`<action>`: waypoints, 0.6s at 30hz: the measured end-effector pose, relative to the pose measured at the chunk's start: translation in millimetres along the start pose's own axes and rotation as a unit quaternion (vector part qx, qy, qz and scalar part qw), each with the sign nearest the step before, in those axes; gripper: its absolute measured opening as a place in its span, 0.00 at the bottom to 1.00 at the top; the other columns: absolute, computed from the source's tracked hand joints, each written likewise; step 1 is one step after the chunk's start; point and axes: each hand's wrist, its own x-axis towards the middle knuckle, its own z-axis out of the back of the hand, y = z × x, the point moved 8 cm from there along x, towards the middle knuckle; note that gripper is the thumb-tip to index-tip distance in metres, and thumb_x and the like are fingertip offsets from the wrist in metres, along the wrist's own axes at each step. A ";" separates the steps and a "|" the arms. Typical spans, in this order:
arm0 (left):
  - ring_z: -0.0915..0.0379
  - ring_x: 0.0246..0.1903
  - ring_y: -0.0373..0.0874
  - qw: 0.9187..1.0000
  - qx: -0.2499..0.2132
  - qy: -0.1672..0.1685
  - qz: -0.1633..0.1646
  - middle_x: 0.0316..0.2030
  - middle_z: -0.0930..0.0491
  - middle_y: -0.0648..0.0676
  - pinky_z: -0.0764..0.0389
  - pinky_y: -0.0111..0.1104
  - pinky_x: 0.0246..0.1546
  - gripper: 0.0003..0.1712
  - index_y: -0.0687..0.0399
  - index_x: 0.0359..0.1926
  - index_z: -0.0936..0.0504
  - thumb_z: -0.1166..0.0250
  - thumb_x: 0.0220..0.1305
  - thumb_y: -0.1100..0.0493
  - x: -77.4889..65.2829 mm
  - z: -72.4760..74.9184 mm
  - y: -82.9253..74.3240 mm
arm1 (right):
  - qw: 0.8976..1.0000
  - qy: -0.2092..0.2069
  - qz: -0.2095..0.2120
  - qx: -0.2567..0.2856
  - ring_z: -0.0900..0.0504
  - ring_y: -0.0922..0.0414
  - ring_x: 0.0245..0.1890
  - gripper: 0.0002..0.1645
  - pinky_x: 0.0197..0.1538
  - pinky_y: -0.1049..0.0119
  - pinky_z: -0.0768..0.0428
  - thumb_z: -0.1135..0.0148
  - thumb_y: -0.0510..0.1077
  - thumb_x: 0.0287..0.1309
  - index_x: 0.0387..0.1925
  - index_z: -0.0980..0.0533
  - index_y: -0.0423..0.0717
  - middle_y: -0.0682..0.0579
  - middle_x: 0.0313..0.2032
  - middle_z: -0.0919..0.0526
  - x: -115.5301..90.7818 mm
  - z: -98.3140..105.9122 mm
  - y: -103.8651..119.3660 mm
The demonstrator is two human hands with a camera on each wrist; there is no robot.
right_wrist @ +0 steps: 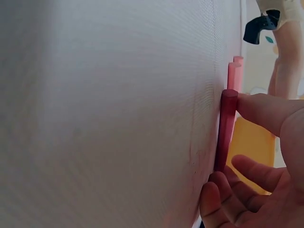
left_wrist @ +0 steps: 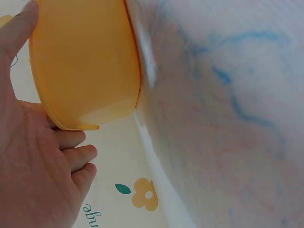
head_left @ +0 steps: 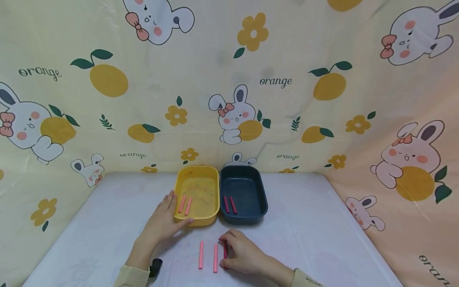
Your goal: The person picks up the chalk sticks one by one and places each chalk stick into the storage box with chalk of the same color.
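Note:
My left hand point(head_left: 163, 221) lies along the near left corner of a yellow tray point(head_left: 198, 221), thumb on the front rim and fingers fairly straight against the side. In the left wrist view the tray's outer wall point(left_wrist: 85, 61) fills the space beside that hand. With thumb and fingertips at its two ends, my right hand point(head_left: 245, 253) pinches a dark red stick point(right_wrist: 227, 126) low at the white tabletop. Just left of it lie two pink sticks, one nearer point(head_left: 215, 258) and one farther left point(head_left: 201, 255).
A dark blue tray point(head_left: 264, 199) stands against the yellow one's right side, with two dark red sticks point(head_left: 233, 205) inside. Two pink sticks point(head_left: 188, 206) lie in the yellow tray. Behind the table point(head_left: 305, 223) hangs a cloth printed with rabbits and oranges.

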 end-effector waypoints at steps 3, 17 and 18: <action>0.61 0.80 0.66 1.000 -0.002 0.001 0.003 0.82 0.59 0.68 0.51 0.58 0.79 0.72 0.70 0.81 0.56 0.39 0.60 0.20 0.2 0.0 -0.5 | 1.000 0.002 -0.011 0.012 0.28 0.66 0.43 0.34 0.51 0.67 0.19 0.19 0.58 0.52 0.58 0.21 0.54 0.64 0.48 0.25 0.5 -0.3 -1.5; 0.60 0.80 0.67 1.000 0.002 -0.003 -0.004 0.81 0.58 0.68 0.50 0.57 0.79 0.73 0.72 0.80 0.54 0.39 0.59 0.19 0.4 0.5 -0.9 | 0.996 -0.013 -0.027 0.080 0.26 0.65 0.38 0.33 0.38 0.72 0.22 0.17 0.51 0.51 0.58 0.21 0.56 0.63 0.45 0.28 -2.6 0.4 -1.3; 0.60 0.80 0.67 1.000 0.002 -0.004 -0.004 0.81 0.58 0.68 0.50 0.57 0.79 0.73 0.71 0.80 0.54 0.39 0.59 0.19 0.5 0.5 -1.0 | 0.996 -0.015 -0.027 0.088 0.26 0.65 0.37 0.33 0.36 0.72 0.22 0.17 0.50 0.51 0.58 0.21 0.56 0.63 0.44 0.28 -2.8 0.5 -1.3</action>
